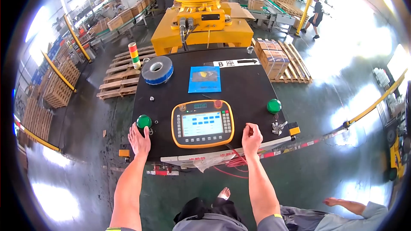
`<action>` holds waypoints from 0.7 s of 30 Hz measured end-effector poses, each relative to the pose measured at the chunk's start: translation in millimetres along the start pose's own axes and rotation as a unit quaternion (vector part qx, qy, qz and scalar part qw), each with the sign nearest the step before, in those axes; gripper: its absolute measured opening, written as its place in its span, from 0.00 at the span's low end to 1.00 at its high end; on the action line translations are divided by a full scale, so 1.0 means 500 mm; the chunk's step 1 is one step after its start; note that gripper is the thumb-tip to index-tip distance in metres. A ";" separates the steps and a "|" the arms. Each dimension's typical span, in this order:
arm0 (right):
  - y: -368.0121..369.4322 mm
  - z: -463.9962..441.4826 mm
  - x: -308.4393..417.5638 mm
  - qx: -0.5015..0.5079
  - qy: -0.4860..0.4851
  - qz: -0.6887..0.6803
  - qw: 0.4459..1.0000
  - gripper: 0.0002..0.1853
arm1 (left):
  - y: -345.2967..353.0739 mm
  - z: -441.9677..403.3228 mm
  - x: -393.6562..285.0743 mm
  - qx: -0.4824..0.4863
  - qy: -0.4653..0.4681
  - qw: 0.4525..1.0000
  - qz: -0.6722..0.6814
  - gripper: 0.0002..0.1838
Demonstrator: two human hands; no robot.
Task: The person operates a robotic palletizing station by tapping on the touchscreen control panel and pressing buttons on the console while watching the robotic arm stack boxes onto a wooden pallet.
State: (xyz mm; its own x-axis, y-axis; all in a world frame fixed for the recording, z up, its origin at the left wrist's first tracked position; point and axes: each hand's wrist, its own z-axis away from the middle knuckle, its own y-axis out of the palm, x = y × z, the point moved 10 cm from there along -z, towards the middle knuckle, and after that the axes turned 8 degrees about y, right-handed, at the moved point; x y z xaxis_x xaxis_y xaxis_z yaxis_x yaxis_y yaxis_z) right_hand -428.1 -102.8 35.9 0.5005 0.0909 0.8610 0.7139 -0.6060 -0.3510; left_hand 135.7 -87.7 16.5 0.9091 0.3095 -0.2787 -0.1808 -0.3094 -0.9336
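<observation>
My left hand [139, 141] lies at the left edge of the black cabinet top [171, 96], fingers apart, beside the left green button [144, 121]; its fingertips reach the button's near side, though contact is hard to tell. Curled closed, my right hand [252, 139] rests near the front edge, right of the teach pendant [203, 142]. Whatever those fingers may hold is hidden. The yellow-rimmed pendant lies flat between both hands, its screen lit and a red knob [218, 104] at its upper right. A second green button [274, 106] sits farther right.
Behind the cabinet stands a yellow robot arm base [201, 21]. A tape roll [157, 70], a blue booklet [204, 86] and loose metal fittings [279, 127] lie on top. Pallets [122, 75] flank it. One person [357, 207] is close at right, another [316, 17] farther back.
</observation>
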 end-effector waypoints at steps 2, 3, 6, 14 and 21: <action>0.001 0.006 -0.002 -0.004 0.000 0.006 1.000 0.03 | 0.000 0.004 0.004 0.004 -0.005 1.000 0.007 0.43; 0.002 0.003 -0.003 -0.008 0.001 0.011 1.000 0.03 | -0.002 0.003 0.002 -0.004 0.000 1.000 0.008 0.43; 0.002 0.002 -0.001 -0.023 -0.006 0.036 0.999 0.03 | -0.001 0.004 0.000 -0.011 0.001 1.000 0.024 0.42; 0.023 0.002 0.002 -0.007 -0.025 0.086 0.996 0.04 | -0.015 0.005 -0.002 0.002 -0.011 0.999 0.039 0.43; 0.031 0.010 0.016 0.009 -0.053 0.143 0.988 0.05 | -0.017 0.008 0.001 -0.025 0.001 0.998 0.059 0.43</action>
State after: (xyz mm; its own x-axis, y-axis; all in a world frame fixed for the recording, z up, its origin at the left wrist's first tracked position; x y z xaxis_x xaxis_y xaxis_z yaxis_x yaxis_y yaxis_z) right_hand -410.7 -107.4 35.6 0.7305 0.0006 0.6829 0.5438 -0.6054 -0.5812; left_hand 136.1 -81.1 23.6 0.8837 0.2662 -0.3850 -0.2675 -0.3877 -0.8821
